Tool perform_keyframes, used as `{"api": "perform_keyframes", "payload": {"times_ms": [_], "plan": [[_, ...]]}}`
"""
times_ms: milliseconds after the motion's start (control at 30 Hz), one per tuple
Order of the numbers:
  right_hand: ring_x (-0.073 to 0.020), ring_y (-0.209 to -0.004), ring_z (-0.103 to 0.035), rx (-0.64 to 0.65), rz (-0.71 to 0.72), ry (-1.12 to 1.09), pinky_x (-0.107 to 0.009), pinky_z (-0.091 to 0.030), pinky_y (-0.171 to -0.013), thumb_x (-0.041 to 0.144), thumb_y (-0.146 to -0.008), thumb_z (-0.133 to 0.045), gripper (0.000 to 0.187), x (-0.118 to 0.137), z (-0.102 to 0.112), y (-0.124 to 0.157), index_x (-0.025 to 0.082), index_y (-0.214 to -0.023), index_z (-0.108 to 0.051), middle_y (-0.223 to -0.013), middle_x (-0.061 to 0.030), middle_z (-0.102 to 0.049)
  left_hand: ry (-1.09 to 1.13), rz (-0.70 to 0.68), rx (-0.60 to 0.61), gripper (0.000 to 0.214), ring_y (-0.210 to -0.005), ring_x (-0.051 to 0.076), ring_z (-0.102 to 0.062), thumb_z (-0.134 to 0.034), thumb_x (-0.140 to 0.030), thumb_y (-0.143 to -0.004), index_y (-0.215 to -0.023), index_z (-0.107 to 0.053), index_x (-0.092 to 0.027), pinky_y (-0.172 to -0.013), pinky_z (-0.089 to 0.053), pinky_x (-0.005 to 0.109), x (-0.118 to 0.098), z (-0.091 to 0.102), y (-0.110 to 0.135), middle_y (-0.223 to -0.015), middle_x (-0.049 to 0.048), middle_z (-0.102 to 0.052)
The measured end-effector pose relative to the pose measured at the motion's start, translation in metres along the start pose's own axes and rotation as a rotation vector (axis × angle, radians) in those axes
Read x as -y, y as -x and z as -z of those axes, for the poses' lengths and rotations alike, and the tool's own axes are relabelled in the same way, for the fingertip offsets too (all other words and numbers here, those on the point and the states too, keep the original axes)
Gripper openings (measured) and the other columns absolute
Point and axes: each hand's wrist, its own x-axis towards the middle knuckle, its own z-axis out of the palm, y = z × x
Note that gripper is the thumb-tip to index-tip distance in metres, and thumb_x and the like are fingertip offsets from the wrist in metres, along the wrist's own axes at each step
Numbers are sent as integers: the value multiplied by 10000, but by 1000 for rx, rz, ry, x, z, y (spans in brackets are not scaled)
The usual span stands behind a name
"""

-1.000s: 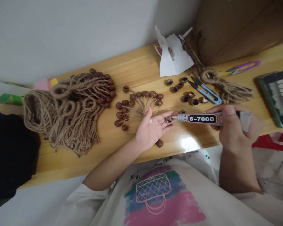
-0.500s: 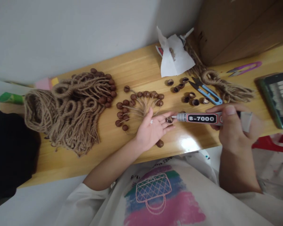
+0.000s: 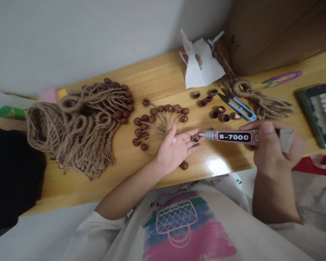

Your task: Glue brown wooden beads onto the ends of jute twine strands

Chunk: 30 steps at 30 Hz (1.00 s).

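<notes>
My left hand (image 3: 174,152) lies palm up over the table. A cracked brown nutshell (image 3: 195,138) rests on its fingers with the hollow side showing, held there by the fingers. A small white speck sits on the palm. My right hand (image 3: 270,143) is wrapped round a B-7000 glue tube (image 3: 233,137), thumb on top. The tube lies nearly level, its nozzle pointing left and meeting or almost meeting the nutshell's edge. Behind my left hand, cords with slit brown nuts (image 3: 168,108) on their ends fan out. One brown nut (image 3: 184,165) sits near the front edge.
Bundles of jute cord (image 3: 81,145) with nuts lie at left. Hollow shells (image 3: 225,117), blue thread snips (image 3: 240,107) and a corded tassel (image 3: 260,98) are beyond the tube. White paper (image 3: 202,69), purple snips (image 3: 284,78), a phone (image 3: 320,112) and a cardboard box (image 3: 282,32) stand farther out.
The glue tube and my right hand have shifted slightly to the right, drawing the nozzle back a little from the nutshell. My left hand stays almost still.
</notes>
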Motion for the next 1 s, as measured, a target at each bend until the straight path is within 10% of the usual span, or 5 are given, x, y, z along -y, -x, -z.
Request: {"api": "perform_keyframes", "payload": {"times_ms": [1000], "plan": [[-67, -356, -422, 28, 28, -2, -184, -301, -296, 459, -894, -545, 367, -1, 3, 2, 169, -724, -692, -543, 1, -582, -12, -8, 29, 722, -1331, 301, -405, -139, -515, -956, -1283, -510, 10, -1089, -327, 415, 0, 1, 1, -1345, 200, -528]]}}
